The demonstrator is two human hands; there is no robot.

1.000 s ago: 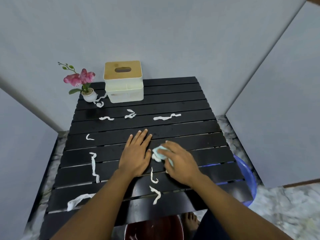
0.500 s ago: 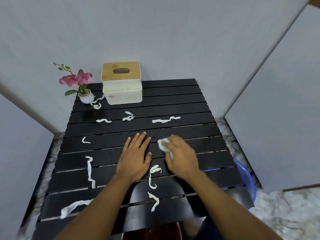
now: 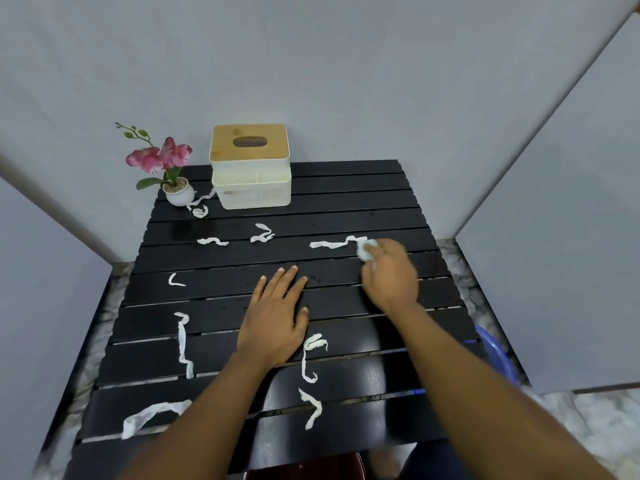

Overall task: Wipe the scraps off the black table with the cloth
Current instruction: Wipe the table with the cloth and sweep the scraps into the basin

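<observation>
The black slatted table [image 3: 346, 188] carries several white paper scraps. My right hand [image 3: 389, 273] grips a small pale cloth [image 3: 366, 250] at the right end of a long scrap [image 3: 332, 243] on the far right of the table. My left hand [image 3: 275, 315] lies flat, fingers spread, on the table's middle. Other scraps lie at the far middle [image 3: 262, 233] and far left [image 3: 212, 241]. More scraps sit at the left [image 3: 183, 342], the near left [image 3: 149, 415], and near my left wrist [image 3: 310, 358].
A white tissue box with a wooden lid [image 3: 250, 166] and a small potted pink flower [image 3: 169, 168] stand at the table's far edge. A blue basin [image 3: 495, 351] sits on the floor at the right. Grey walls close in on three sides.
My right hand has carried the cloth from the table's middle, beside my left hand, away and to the right, up to the long scrap. My left hand has stayed flat.
</observation>
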